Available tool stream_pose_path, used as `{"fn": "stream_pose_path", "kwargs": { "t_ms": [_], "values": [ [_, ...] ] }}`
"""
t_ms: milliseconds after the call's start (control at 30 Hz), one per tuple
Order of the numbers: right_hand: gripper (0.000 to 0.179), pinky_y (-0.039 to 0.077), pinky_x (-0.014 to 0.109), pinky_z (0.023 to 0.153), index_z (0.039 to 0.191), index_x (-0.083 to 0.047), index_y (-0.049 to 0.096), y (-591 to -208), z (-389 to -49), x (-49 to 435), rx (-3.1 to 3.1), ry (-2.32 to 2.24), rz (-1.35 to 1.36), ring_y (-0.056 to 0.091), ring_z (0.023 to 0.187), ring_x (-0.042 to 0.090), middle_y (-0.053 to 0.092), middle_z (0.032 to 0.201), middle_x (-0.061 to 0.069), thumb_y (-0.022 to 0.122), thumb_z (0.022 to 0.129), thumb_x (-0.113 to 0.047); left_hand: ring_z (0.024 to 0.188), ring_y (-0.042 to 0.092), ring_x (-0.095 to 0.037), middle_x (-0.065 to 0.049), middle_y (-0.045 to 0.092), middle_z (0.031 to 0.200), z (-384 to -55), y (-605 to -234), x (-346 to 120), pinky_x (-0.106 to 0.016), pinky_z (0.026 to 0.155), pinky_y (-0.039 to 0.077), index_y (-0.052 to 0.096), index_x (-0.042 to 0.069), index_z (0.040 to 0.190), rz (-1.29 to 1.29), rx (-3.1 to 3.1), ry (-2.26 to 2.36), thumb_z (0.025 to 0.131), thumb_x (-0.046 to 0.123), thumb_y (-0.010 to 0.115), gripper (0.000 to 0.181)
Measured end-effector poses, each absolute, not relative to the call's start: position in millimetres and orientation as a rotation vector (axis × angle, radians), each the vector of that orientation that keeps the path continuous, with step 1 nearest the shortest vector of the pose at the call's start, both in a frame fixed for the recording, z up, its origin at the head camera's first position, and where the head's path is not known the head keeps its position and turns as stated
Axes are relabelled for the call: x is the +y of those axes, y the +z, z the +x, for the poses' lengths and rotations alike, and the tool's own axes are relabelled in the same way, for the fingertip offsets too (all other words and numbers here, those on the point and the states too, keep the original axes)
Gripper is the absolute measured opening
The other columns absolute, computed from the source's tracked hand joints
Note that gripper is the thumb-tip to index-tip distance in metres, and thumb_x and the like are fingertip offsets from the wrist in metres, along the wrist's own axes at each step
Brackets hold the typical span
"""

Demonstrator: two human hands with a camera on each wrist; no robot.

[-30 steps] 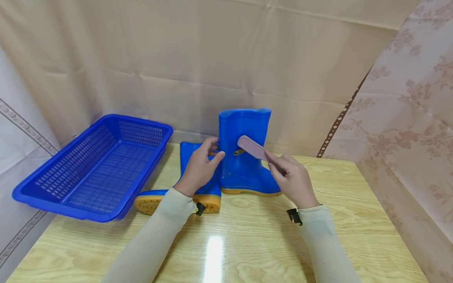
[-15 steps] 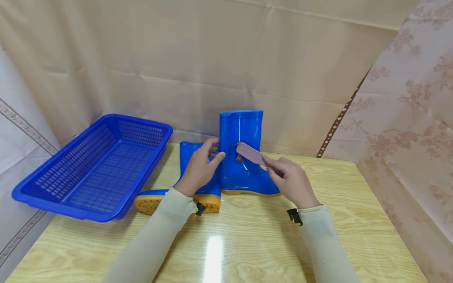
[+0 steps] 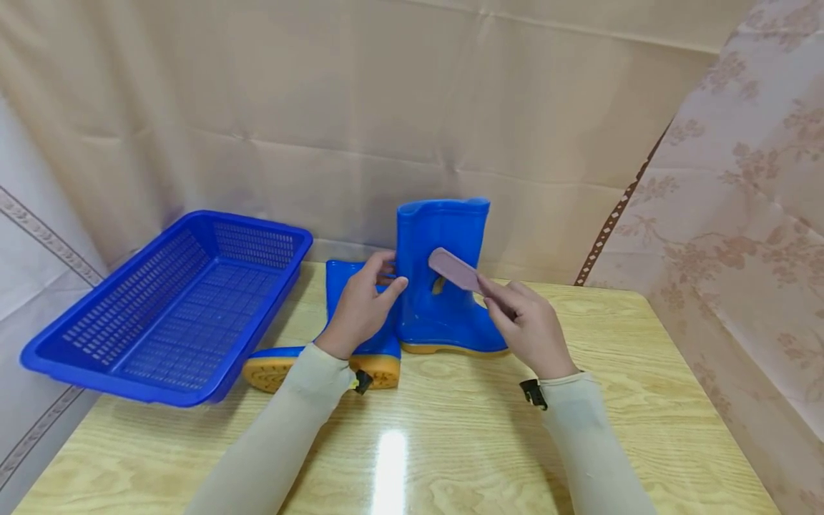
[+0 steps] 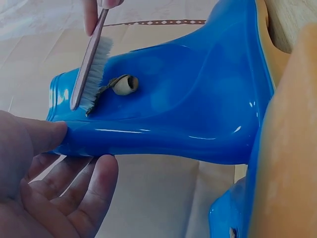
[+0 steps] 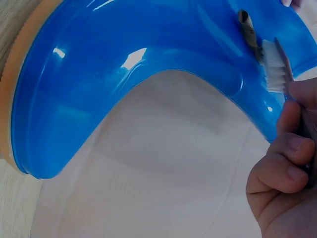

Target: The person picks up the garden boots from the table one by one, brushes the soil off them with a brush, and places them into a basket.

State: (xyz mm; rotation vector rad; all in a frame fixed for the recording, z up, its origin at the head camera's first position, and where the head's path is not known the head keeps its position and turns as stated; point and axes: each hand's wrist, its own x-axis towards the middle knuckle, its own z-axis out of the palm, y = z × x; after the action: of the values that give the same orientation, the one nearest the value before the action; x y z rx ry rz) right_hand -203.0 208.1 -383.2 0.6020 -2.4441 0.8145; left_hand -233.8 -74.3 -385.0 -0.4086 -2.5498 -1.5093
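Brush (image 3: 454, 269) has lifted slightly up boot (image 3: 440, 279)

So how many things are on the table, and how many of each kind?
Boots: 2, one standing and one lying down.
Brush: 1.
Basket: 1.
Total: 4 things.
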Motion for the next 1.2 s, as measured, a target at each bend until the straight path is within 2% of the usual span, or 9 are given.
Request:
{"fn": "stream_pose_path", "kwargs": {
  "t_ms": [167, 533, 800, 1200],
  "values": [
    [0.041, 0.033, 0.024, 0.05, 0.138, -0.019, 0.068, -385.6, -204.4, 206.0, -2.387, 0.798, 0.618, 0.04, 0.06, 0.01, 0.053, 0.076, -0.003, 0.071, 0.098, -0.008, 0.123, 0.062, -0.029, -0.009, 0.062, 0.136, -232.8, -383.7, -75.2, -0.051, 0.104, 0.052, 0.049, 0.015, 0.146, -0.415, -2.553, -1.513, 0.107, 0.031, 0.058, 0.043],
    [0.04, 0.033, 0.025, 0.048, 0.138, -0.021, 0.068, -383.8, -203.8, 208.3, -2.542, 0.838, 0.567, 0.043, 0.059, 0.014, 0.051, 0.074, -0.001, 0.07, 0.099, -0.01, 0.122, 0.062, -0.029, -0.009, 0.062, 0.137, -233.6, -382.9, -72.8, -0.052, 0.103, 0.053, 0.05, 0.017, 0.146, -0.395, -2.572, -1.5, 0.107, 0.031, 0.059, 0.042],
    [0.039, 0.038, 0.026, 0.049, 0.14, -0.022, 0.067, -376.1, -201.2, 208.5, -2.682, 0.848, 0.514, 0.049, 0.065, 0.018, 0.062, 0.084, 0.001, 0.069, 0.101, -0.016, 0.122, 0.062, -0.028, -0.008, 0.062, 0.136, -234.1, -384.3, -74.1, -0.051, 0.102, 0.053, 0.05, 0.018, 0.145, -0.367, -2.583, -1.509, 0.108, 0.032, 0.058, 0.041],
    [0.04, 0.032, 0.024, 0.049, 0.135, -0.018, 0.07, -384.1, -204.5, 207.2, -2.407, 0.803, 0.646, 0.038, 0.058, 0.009, 0.049, 0.073, -0.004, 0.072, 0.097, -0.006, 0.123, 0.062, -0.029, -0.008, 0.063, 0.136, -233.5, -384.2, -74.8, -0.052, 0.103, 0.052, 0.05, 0.017, 0.145, -0.395, -2.556, -1.513, 0.107, 0.032, 0.059, 0.042]
  ]
}}
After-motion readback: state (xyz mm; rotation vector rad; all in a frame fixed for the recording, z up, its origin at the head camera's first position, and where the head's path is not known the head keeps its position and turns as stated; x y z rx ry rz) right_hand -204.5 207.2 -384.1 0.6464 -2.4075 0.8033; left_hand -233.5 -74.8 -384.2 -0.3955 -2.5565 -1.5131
